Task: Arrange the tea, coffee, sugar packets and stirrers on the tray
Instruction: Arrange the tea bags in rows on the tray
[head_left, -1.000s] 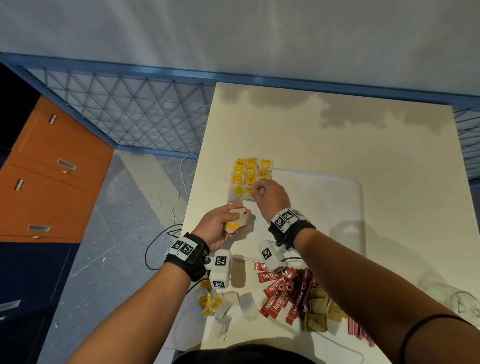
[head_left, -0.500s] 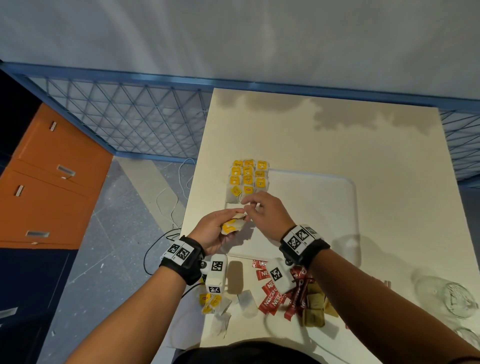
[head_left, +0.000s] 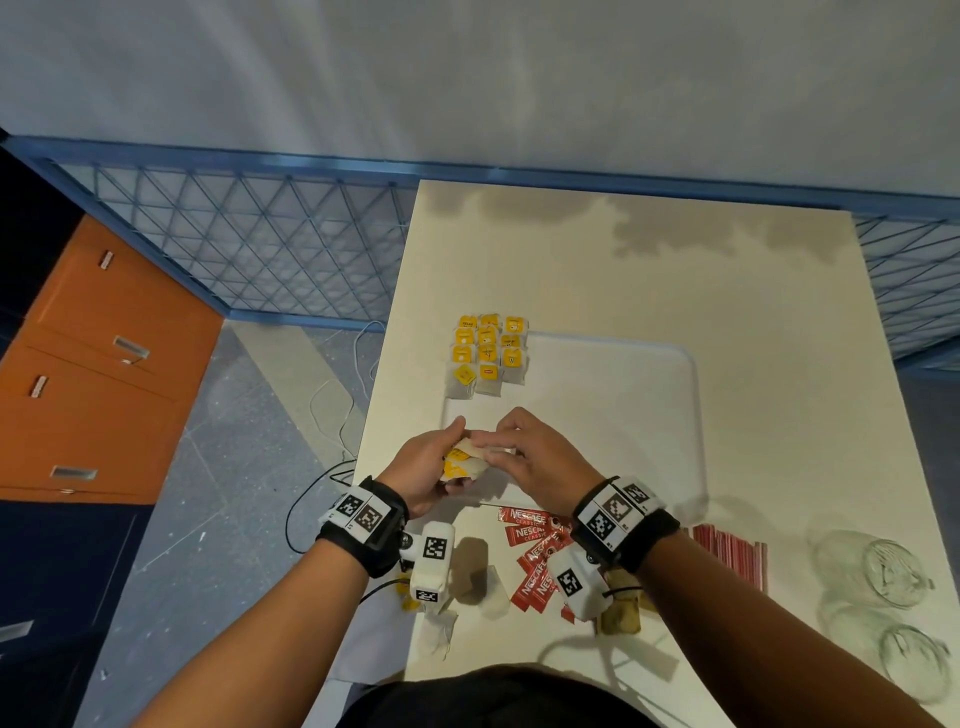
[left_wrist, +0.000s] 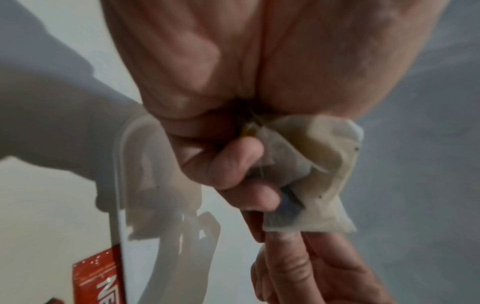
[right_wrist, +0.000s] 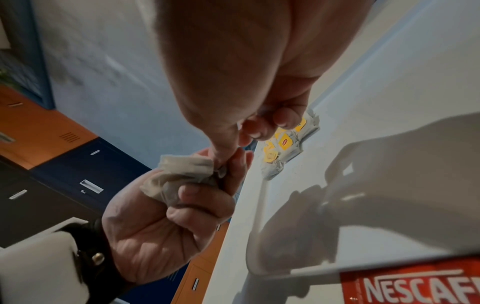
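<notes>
A white tray (head_left: 623, 415) lies on the cream table. Yellow-tagged tea bags (head_left: 488, 353) sit in neat rows at the tray's far left corner, also seen in the right wrist view as tea bags (right_wrist: 285, 148). Over the tray's near left edge my left hand (head_left: 457, 452) grips a bunch of tea bags (head_left: 462, 465), its fingers (left_wrist: 233, 164) curled round the bags (left_wrist: 311, 164). My right hand (head_left: 493, 447) meets it and pinches one tea bag of the bunch (right_wrist: 176, 170) with thumb and forefinger.
Red Nescafe sachets (head_left: 530, 545), brown sugar packets (head_left: 621, 608) and red stirrers (head_left: 732, 551) lie on the table in front of the tray. Loose tea bags (head_left: 441, 618) lie at the near left edge. Two glass jars (head_left: 883, 566) stand at the near right.
My right hand has come back from the rows of tea bags to the bunch in my left hand. The left hand has hardly moved.
</notes>
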